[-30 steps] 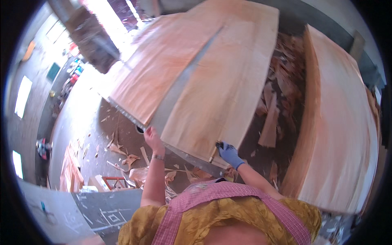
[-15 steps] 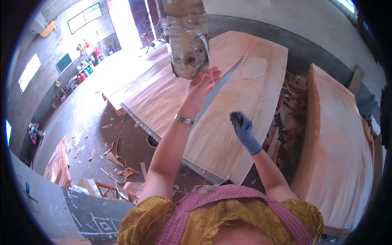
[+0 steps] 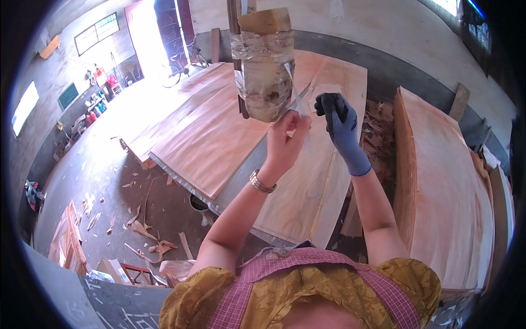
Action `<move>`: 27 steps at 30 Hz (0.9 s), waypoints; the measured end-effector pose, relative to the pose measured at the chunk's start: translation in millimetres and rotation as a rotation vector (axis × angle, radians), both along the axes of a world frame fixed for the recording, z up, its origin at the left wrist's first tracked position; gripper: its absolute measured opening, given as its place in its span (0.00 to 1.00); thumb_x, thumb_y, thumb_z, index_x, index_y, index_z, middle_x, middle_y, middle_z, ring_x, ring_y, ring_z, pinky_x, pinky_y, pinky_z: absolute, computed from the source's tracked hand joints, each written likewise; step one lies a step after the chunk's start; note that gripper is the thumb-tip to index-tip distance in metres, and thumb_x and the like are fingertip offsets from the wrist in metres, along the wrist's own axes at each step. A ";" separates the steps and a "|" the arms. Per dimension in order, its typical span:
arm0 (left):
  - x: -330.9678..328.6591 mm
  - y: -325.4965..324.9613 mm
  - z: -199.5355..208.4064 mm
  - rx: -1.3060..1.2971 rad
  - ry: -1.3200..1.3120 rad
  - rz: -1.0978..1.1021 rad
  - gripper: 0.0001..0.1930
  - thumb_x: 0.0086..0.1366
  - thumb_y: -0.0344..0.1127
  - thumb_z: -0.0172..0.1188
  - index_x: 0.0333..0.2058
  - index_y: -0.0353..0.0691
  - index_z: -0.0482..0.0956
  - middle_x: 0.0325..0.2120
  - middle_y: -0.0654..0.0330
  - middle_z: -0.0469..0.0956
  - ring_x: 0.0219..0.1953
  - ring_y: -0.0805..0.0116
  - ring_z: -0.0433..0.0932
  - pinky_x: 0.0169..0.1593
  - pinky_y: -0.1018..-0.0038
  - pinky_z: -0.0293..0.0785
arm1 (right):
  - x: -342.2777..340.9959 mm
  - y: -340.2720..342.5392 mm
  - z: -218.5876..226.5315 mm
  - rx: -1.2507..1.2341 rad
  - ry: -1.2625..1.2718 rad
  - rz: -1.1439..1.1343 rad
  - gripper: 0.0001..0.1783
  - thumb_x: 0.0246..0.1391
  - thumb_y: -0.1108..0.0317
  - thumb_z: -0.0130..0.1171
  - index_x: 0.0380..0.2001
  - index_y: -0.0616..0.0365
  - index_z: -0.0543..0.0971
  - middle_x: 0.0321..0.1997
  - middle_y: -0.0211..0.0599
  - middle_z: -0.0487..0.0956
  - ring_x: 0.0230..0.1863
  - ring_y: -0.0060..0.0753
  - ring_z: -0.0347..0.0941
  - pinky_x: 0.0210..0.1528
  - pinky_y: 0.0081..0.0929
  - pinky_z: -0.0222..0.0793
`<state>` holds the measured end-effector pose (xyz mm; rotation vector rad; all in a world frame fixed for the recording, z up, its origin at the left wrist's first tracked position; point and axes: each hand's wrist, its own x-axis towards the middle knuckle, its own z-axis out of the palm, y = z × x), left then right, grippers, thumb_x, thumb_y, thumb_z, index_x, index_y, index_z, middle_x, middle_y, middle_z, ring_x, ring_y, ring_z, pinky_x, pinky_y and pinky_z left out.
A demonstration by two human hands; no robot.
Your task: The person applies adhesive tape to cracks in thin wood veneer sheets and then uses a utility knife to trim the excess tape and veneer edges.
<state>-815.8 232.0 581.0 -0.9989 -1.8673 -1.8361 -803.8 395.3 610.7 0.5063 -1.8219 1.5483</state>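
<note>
Well left of and below the left hand (image 3: 287, 137): wood scraps (image 3: 148, 233) on the floor. Nearer, just left: pale veneer sheet (image 3: 213, 140) on the low surface (image 3: 244, 178). Up and left, close by: tape-wrapped bundle (image 3: 266, 77), with a clear strip (image 3: 295, 90) trailing from its right side down to the left hand. Left hand bare, metal band at the wrist, thumb and fingertips pinched on the strip; fingers were spread half a second ago. Below it and rightward: second veneer sheet (image 3: 298, 192). Just right, slightly higher: blue-gloved right hand (image 3: 341, 123), up from its lower, farther spot, fingers curled; cannot tell if gripping anything. Well right of that: thick veneer stack (image 3: 446, 186), same place as before.
</note>
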 end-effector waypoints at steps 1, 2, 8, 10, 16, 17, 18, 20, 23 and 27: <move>3.5 -1.3 0.8 0.095 -0.074 -0.152 0.16 0.74 0.42 0.50 0.32 0.35 0.74 0.29 0.58 0.80 0.32 0.69 0.79 0.40 0.75 0.73 | 4.6 -1.1 6.6 -0.010 -0.056 0.033 0.10 0.65 0.67 0.53 0.41 0.64 0.77 0.35 0.30 0.79 0.33 0.19 0.74 0.32 0.17 0.69; 5.0 -2.4 0.4 0.191 -0.149 -0.303 0.17 0.74 0.43 0.49 0.30 0.37 0.73 0.28 0.58 0.79 0.30 0.68 0.79 0.39 0.75 0.74 | 8.3 -3.2 13.3 -0.009 -0.124 0.090 0.12 0.65 0.65 0.54 0.41 0.63 0.78 0.34 0.30 0.80 0.32 0.19 0.74 0.29 0.16 0.67; -24.7 -21.9 -41.6 0.233 -0.333 -0.730 0.22 0.72 0.53 0.48 0.27 0.39 0.71 0.23 0.61 0.74 0.31 0.65 0.77 0.39 0.70 0.75 | 14.8 -26.4 54.9 0.050 -0.409 0.342 0.18 0.63 0.52 0.57 0.40 0.58 0.80 0.29 0.28 0.81 0.26 0.14 0.74 0.18 0.13 0.58; -27.6 -24.7 -57.1 0.291 -0.321 -0.753 0.23 0.71 0.54 0.48 0.27 0.40 0.71 0.23 0.61 0.73 0.31 0.65 0.76 0.39 0.69 0.75 | 19.6 -41.1 64.3 0.072 -0.480 0.269 0.19 0.62 0.49 0.57 0.33 0.56 0.79 0.21 0.25 0.75 0.16 0.13 0.65 0.14 0.15 0.54; -23.0 -21.5 -72.9 0.361 -0.281 -0.795 0.24 0.68 0.58 0.49 0.26 0.41 0.70 0.22 0.62 0.71 0.30 0.65 0.74 0.39 0.69 0.74 | 5.6 -40.8 53.4 0.087 -0.566 0.313 0.22 0.56 0.46 0.63 0.32 0.57 0.80 0.21 0.26 0.77 0.14 0.15 0.63 0.15 0.17 0.56; -21.9 -21.0 -73.2 0.362 -0.262 -0.788 0.24 0.68 0.58 0.50 0.26 0.42 0.70 0.22 0.62 0.71 0.30 0.65 0.73 0.38 0.69 0.74 | 5.0 -42.7 51.9 0.090 -0.557 0.312 0.23 0.55 0.45 0.64 0.31 0.57 0.80 0.21 0.26 0.76 0.14 0.15 0.63 0.15 0.17 0.56; -19.6 -19.8 -71.6 0.368 -0.268 -0.783 0.24 0.68 0.58 0.50 0.26 0.42 0.70 0.21 0.62 0.71 0.30 0.65 0.73 0.38 0.69 0.74 | 4.4 -44.7 51.1 0.094 -0.547 0.310 0.23 0.54 0.45 0.64 0.31 0.57 0.80 0.20 0.25 0.75 0.13 0.16 0.63 0.15 0.17 0.57; -14.1 -16.9 -67.8 0.381 -0.278 -0.774 0.25 0.67 0.59 0.50 0.25 0.42 0.70 0.21 0.62 0.70 0.29 0.64 0.73 0.37 0.69 0.73 | 4.6 -48.3 52.7 0.092 -0.533 0.312 0.20 0.57 0.47 0.63 0.28 0.54 0.78 0.16 0.23 0.70 0.12 0.14 0.60 0.14 0.17 0.53; -11.8 -16.9 -68.0 0.402 -0.283 -0.760 0.25 0.68 0.59 0.49 0.24 0.42 0.69 0.20 0.62 0.70 0.29 0.63 0.73 0.37 0.69 0.73 | 5.5 -49.3 55.2 0.092 -0.518 0.319 0.19 0.58 0.48 0.62 0.27 0.53 0.77 0.14 0.22 0.67 0.11 0.13 0.59 0.13 0.16 0.52; -9.7 -18.5 -71.8 0.411 -0.295 -0.732 0.24 0.69 0.57 0.49 0.24 0.42 0.68 0.19 0.62 0.70 0.29 0.63 0.74 0.37 0.69 0.72 | -2.2 -39.7 48.1 0.102 -0.563 0.321 0.22 0.55 0.46 0.64 0.32 0.57 0.81 0.23 0.26 0.77 0.14 0.15 0.62 0.15 0.17 0.56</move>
